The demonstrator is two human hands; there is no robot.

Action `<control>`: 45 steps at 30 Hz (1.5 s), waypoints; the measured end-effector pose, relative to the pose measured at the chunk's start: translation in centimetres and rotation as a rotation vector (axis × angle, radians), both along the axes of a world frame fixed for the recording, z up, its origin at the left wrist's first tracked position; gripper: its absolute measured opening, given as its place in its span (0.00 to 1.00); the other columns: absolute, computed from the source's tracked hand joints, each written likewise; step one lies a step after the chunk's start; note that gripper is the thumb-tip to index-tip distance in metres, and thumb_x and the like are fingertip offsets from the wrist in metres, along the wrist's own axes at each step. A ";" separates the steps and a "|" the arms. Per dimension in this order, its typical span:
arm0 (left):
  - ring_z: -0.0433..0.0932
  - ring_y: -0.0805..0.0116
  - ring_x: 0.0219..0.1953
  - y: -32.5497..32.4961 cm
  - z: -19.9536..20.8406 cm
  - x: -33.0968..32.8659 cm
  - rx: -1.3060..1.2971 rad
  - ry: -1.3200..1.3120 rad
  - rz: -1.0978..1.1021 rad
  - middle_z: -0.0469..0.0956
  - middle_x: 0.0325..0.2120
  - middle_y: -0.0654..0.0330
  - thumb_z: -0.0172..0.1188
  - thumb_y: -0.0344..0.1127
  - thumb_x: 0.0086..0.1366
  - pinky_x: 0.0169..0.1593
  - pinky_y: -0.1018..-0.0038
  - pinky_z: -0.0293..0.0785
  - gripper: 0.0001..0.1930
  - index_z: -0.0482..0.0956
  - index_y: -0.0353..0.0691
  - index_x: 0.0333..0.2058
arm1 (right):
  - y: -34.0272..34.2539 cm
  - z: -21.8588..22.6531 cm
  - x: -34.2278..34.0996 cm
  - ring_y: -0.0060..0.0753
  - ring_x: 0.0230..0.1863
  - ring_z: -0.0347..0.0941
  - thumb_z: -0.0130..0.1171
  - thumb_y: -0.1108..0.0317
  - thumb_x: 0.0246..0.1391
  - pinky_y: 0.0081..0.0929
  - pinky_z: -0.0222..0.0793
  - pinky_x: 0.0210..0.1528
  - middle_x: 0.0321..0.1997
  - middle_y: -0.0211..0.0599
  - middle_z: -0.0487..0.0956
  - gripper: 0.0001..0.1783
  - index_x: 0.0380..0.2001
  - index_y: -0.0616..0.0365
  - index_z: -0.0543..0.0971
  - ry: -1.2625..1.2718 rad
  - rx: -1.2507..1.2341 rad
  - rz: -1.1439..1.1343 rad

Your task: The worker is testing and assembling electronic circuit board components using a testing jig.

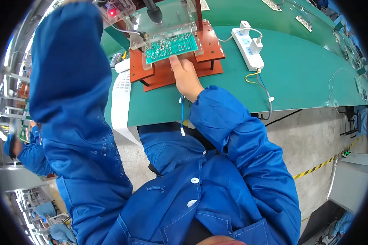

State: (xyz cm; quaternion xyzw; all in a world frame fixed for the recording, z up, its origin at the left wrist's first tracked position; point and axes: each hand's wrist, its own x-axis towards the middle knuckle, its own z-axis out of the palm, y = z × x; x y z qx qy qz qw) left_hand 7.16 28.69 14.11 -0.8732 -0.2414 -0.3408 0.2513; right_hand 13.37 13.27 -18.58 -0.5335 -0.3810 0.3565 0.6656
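A green circuit board (171, 47) lies in a test fixture (141, 73) with a reddish-brown base and clear plastic plates. At the board's near edge is my right hand (187, 77), its thumb against the edge and its other fingers curled below, partly hidden. My left arm reaches up past the fixture's left side in a blue sleeve (71, 61); that hand lies beyond the upper edge of the picture. Above the board hangs the fixture's clear upper plate (171, 25), with a black rod end (154, 15) over it. A red light (112, 12) glows at the upper left.
A white power strip (249, 53) with plugs stands right of the fixture on the green table (298, 77). A strip of printed paper (120, 98) hangs over the front edge. A blue cable (182, 116) dangles below my right hand. Another person (30, 151) is at far left.
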 end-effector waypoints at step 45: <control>0.82 0.67 0.42 -6.6 -27.6 -22.4 -1.577 -0.552 0.183 0.83 0.42 0.50 0.69 0.38 0.62 0.48 0.73 0.77 0.26 0.77 0.24 0.52 | -11.8 14.6 6.1 0.48 0.62 0.72 0.62 0.69 0.54 0.38 0.62 0.66 0.58 0.50 0.78 0.26 0.57 0.64 0.78 -0.918 -0.137 0.544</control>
